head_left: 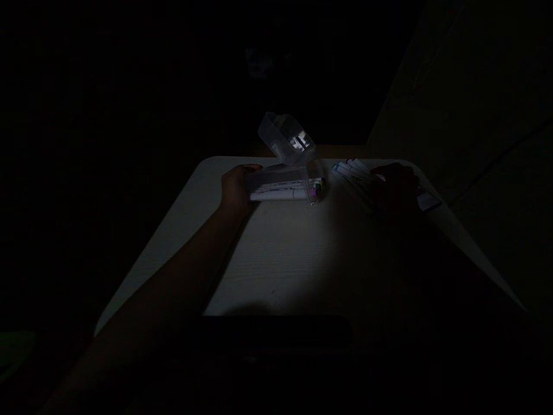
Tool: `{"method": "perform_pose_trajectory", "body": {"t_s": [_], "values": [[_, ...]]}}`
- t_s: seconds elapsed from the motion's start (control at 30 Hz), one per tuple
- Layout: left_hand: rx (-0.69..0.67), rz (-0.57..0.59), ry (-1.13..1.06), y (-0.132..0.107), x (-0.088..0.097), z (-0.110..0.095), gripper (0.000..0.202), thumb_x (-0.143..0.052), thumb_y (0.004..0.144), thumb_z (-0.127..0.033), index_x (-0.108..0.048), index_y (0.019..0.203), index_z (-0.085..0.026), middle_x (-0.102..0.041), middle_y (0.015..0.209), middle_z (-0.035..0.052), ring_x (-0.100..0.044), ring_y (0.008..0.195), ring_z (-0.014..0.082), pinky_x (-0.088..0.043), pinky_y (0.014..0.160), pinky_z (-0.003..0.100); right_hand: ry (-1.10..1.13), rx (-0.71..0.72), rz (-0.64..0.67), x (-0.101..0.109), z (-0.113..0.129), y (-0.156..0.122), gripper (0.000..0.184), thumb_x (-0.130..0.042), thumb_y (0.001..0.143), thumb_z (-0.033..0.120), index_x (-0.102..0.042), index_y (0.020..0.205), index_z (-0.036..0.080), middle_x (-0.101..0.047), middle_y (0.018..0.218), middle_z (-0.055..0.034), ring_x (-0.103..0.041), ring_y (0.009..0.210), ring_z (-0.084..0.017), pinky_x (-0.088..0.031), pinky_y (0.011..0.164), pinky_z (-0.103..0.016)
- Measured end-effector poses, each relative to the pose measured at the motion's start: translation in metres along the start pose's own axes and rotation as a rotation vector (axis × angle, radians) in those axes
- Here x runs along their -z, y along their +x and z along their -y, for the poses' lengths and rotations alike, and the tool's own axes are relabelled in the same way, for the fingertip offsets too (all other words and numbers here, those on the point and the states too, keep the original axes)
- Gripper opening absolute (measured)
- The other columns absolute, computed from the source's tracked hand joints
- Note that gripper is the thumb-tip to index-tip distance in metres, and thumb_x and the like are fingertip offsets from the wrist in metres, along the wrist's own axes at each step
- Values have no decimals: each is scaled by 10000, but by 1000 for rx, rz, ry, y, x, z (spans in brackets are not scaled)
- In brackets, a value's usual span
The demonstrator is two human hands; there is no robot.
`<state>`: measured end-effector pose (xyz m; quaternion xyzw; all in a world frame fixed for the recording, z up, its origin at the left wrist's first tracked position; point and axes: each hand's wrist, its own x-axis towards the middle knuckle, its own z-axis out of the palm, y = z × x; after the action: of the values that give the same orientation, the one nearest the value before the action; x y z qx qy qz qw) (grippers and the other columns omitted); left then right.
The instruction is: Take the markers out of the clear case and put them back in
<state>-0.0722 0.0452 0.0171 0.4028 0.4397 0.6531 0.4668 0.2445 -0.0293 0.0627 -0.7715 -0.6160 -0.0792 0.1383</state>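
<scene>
My left hand point(235, 187) grips the closed end of a clear plastic case point(276, 173) lying on its side. Inside it are several white markers point(280, 194), whose coloured caps in purple, green and yellow show at the open right end. A clear lid point(287, 138) stands tilted up behind the case. At the right, my right hand point(395, 184) is in deep shadow, over a loose group of white markers point(352, 168), one with a blue cap. Its fingers curve down toward them, but darkness hides whether they hold any.
The pale wood-grain table point(276, 248) has rounded far corners and a dark slot-like band along its near edge. Under my right hand, a dark-edged flat item point(428, 200) lies near the right edge. The surroundings are very dark.
</scene>
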Motion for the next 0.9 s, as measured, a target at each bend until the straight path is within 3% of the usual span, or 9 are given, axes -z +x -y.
{"method": "perform_pose_trajectory", "body": {"t_s": [0.13,0.3,0.43,0.6,0.73,0.9], "values": [[25,-13,-24,-3,-3,-3,201,-629,676,-374,-665,697,-178,-696,756,65,-654,671,197,-511,542,270,-69,47,39,4,6,-3,441,-428,946,314,-696,1260,158,-643,1328,-202,-575,1206,-361,-436,924,-450],[23,-34,-14,-4,-5,-4,173,-602,662,-338,-661,695,-179,-690,750,59,-645,678,193,-498,550,268,-181,136,27,-6,3,0,421,-387,968,290,-701,1170,95,-643,1222,-283,-560,1167,-385,-413,854,-474],[-2,-27,4,-3,-4,-3,166,-597,677,-339,-651,698,-184,-687,785,67,-665,716,207,-517,602,294,-146,175,-39,-12,-1,-1,396,-434,959,311,-709,1169,119,-673,1168,-275,-581,1126,-413,-426,845,-523],[2,-11,20,-3,-3,-2,203,-601,693,-388,-647,706,-190,-672,758,70,-668,702,223,-523,598,318,-144,159,7,-9,1,-2,393,-488,929,301,-699,1238,180,-672,1233,-216,-576,1183,-439,-420,917,-593],[1,-12,5,-5,-5,-4,191,-599,694,-374,-650,712,-191,-674,754,70,-670,713,225,-528,601,316,-111,137,61,-2,5,-2,403,-510,922,308,-708,1238,154,-684,1228,-260,-582,1188,-453,-388,928,-592],[11,-36,11,-7,-7,-7,160,-584,683,-318,-651,698,-173,-680,782,70,-667,710,205,-528,622,307,-57,115,50,8,12,-5,453,-391,960,230,-678,1290,112,-710,1193,-280,-629,1164,-424,-377,919,-550]]}}
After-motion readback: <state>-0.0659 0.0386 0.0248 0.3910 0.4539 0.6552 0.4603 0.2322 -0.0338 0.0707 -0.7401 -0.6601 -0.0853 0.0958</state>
